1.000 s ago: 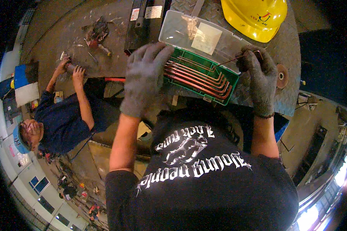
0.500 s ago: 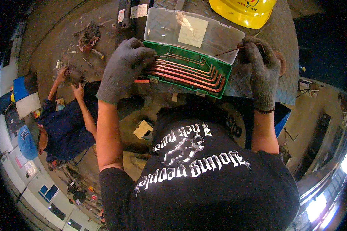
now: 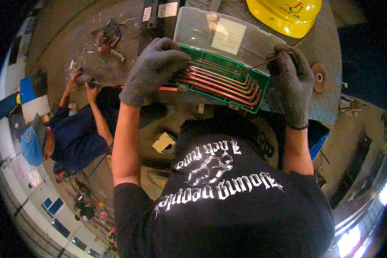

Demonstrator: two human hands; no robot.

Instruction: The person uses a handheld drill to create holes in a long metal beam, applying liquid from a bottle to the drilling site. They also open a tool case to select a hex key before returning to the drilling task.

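Note:
A green plastic case [image 3: 262, 95] lies open on the metal table, its clear lid [image 3: 262, 42] tipped back on the far side. Several copper-coloured hex keys [image 3: 228, 86] are racked inside by size, their bent ends to the right. My left hand [image 3: 157, 64], in a grey knit glove, is closed over the case's left end, fingertips partly hidden. In my gloved right hand [image 3: 291, 71] a thin hex key [image 3: 258, 66] is pinched between the fingers; its long end points left over the case's right part, its short bend by my fingertips.
Beyond the lid sits a yellow hard hat [image 3: 288, 16]. A brown abrasive disc [image 3: 319, 78] lies right of my right hand. A crumpled dark bundle [image 3: 109, 38] is at the far left. A co-worker [image 3: 81, 133] at left holds a power tool [image 3: 87, 80].
The hex key in my right hand has come lower, its tip now over the case's right part. The whole scene has shifted right in view. The co-worker's tool shows more plainly.

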